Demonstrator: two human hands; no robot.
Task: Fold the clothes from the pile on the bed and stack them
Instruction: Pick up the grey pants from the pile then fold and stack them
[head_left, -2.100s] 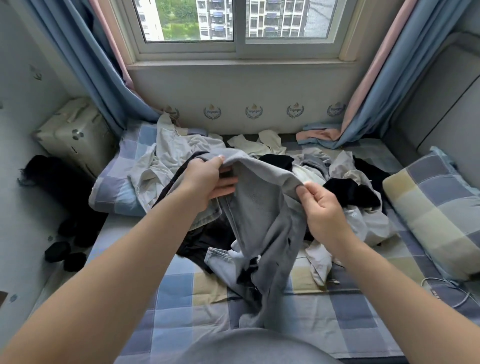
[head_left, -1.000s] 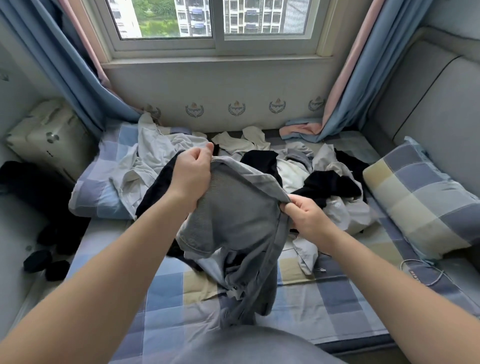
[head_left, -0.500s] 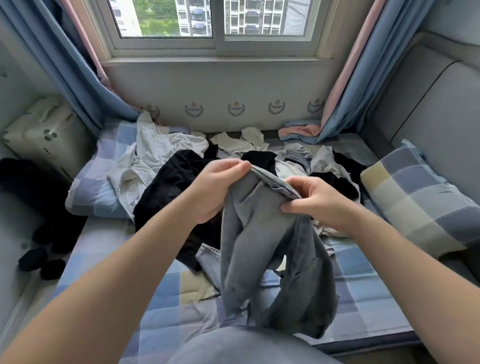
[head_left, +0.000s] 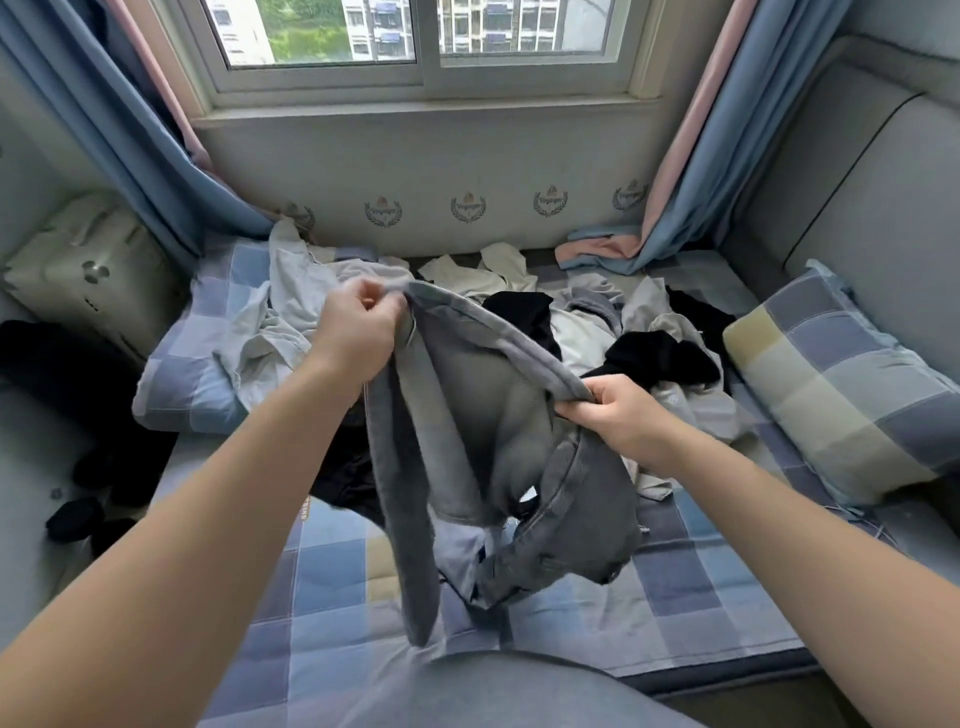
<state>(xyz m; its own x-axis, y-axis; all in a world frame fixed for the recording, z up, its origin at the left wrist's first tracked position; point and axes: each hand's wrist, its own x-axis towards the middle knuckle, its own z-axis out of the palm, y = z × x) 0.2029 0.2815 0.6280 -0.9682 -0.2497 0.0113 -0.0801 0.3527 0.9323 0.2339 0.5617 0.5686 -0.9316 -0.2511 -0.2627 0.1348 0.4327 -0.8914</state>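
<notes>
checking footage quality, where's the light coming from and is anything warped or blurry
Head view: soft daylight from the window, no hard shadows or glare; wide-angle lens bows the curtains at the edges; left hand, right hand and grey garment look only slightly soft.

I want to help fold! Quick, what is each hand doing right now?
Left hand: closed, pinching the grey trousers by the waistband.
Right hand: closed, gripping the same waistband.

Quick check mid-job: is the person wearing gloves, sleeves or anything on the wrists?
No. Left hand and right hand are ungloved, with no rings showing. Both forearms are uncovered to the frame edge: no sleeve, watch or band in view.
</notes>
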